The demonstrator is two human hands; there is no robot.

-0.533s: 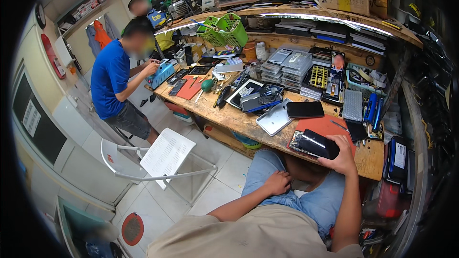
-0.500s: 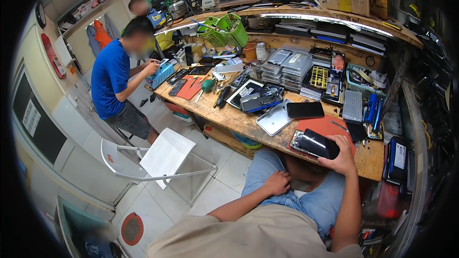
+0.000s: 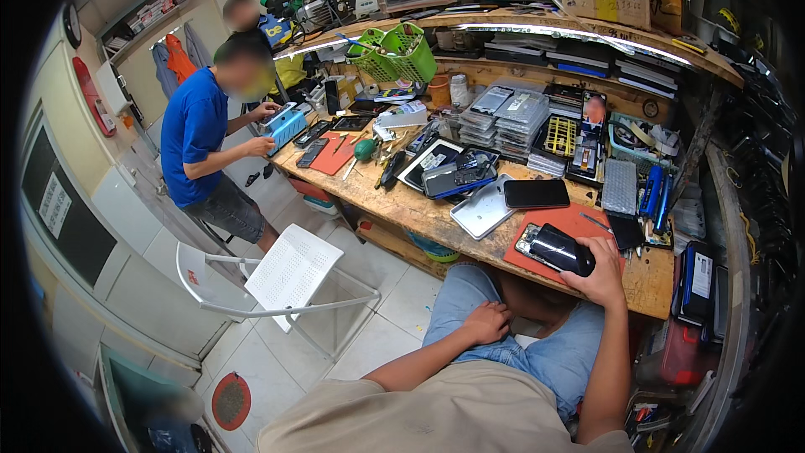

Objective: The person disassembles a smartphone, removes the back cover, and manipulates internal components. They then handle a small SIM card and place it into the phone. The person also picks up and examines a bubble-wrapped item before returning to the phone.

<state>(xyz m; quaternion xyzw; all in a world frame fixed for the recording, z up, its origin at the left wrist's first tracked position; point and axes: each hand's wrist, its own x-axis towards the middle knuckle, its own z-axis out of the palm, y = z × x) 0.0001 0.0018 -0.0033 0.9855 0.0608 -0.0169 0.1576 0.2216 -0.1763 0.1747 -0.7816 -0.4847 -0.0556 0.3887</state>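
Note:
My right hand grips the near right end of a black smartphone with its fingers wrapped round the edge. At the other end of the phone, the inner circuit board lies bare. The phone is over an orange-red work mat at the bench's front edge. My left hand rests on my thigh with loosely bent fingers and holds nothing. Beside the mat lie a second dark phone and a silver tablet back. Thin tweezers rest on the mat's right side.
Stacked clear plastic trays, opened devices and blue tubes crowd the wooden bench. A white folding chair stands to the left. Further left, a person in a blue shirt handles a light-blue box.
The phone in my right hand has shifted slightly and tilted, with its reflections changed. My left hand stays put. The person in blue has brought one hand lower on the blue box.

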